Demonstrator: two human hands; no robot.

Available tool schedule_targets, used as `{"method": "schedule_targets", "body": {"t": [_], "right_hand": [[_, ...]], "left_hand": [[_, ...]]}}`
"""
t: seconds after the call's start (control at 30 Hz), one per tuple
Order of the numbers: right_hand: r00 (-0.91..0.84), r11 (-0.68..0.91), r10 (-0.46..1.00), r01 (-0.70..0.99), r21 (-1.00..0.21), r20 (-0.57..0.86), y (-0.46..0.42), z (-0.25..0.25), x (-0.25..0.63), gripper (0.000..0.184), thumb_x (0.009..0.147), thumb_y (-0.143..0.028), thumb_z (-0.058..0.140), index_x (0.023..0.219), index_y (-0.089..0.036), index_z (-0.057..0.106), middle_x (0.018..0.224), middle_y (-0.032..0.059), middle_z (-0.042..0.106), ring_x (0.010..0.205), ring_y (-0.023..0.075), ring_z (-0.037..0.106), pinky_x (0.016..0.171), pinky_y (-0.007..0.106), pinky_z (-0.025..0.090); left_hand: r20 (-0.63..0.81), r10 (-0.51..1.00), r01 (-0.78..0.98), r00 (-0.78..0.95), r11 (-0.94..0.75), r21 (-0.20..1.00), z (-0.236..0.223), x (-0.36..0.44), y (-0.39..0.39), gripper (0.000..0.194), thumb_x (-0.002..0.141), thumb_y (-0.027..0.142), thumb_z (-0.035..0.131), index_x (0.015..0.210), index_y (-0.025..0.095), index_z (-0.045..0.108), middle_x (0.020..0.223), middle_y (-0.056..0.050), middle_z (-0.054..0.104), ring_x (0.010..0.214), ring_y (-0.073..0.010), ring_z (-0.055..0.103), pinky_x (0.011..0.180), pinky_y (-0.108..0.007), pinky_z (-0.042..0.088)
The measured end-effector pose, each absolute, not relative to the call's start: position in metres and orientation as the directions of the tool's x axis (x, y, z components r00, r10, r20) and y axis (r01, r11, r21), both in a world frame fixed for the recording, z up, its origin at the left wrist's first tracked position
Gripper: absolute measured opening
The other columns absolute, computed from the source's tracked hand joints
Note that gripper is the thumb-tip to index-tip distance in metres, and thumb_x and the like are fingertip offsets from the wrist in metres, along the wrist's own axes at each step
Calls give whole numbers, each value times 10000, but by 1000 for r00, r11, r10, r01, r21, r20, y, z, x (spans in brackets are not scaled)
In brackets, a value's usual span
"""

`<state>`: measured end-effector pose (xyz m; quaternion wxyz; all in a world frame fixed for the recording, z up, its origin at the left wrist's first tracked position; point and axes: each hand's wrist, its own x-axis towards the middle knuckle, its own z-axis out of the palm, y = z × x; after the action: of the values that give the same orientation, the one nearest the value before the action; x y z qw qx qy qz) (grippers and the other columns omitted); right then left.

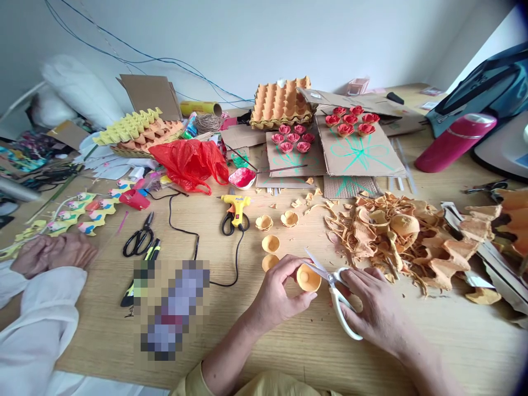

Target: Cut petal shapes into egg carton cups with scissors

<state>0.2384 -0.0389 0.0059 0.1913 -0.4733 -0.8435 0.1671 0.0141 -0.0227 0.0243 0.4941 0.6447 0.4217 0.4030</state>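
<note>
At the lower centre of the frame, the left hand (280,291) is pinching a cup (308,279) between thumb and fingers, the fingertips partly disappearing behind it. Just to its right, the right hand (373,308) is gripping the scissors (342,311), a thumb and some fingers passing through the white handles. The blades are standing apart at the cup's rim; whether they are biting into it is hard to tell. Above the left hand, a lower cup (269,261) is lying partly hidden by an upper cup (270,243) and the fingers. A pixelated patch (173,308) is masking something at the lower left and covering part of a cutter (153,250). At the left edge, a co-worker's hands (58,253) are resting together, the sleeves being cut off by the frame. A dark bag (487,93) is running out at the upper right. The glue gun (236,206), left of centre, is showing a small label, and the yellow roll (201,108) above is carrying print; both are staying unreadable. Green lines are crossing the cardboard (363,154), forming no legible words.
</note>
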Motion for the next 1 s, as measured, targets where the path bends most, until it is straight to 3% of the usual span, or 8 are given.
{"method": "schedule_targets", "body": {"t": [0.27,0.47,0.67,0.8,1.0], "right_hand": [[-509,561,825,693,-453,245,-40,-3,244,139,911,-240,576,811,-216,482,672,-21,555,584,152,482,668,320,344],[-347,506,860,681,-529,375,-38,-8,249,168,919,-264,576,780,-230,487,620,-23,555,576,157,495,620,290,393],[-247,398,915,683,-612,319,-41,-12,249,191,876,-303,607,716,-239,524,653,-4,609,608,169,514,578,277,428],[-255,374,927,675,-636,275,-41,-13,245,190,864,-309,614,698,-235,558,656,-1,621,604,167,528,583,281,441],[-247,359,933,653,-667,261,-41,-10,244,181,881,-339,603,735,-233,610,681,6,640,627,166,547,596,277,467]], "left_hand": [[108,941,168,322,-169,971,17,13,-27,442,708,99,691,1131,194,604,1092,-70,627,1020,-201,606,855,-295,526],[115,889,265,444,-253,931,11,23,-38,447,696,149,735,1117,181,587,1050,-54,670,884,-174,607,785,-287,512],[184,888,350,421,-346,871,-2,21,-40,479,750,100,673,1191,216,525,1144,-46,658,1043,-188,610,969,-329,483],[238,893,441,381,-402,802,-8,19,-38,530,760,71,648,1248,196,482,1214,-99,580,1181,-213,546,1046,-358,454],[220,892,671,395,-444,594,-5,20,-39,502,838,215,621,1311,197,453,1224,-90,612,1081,-253,558,980,-439,460]]}}
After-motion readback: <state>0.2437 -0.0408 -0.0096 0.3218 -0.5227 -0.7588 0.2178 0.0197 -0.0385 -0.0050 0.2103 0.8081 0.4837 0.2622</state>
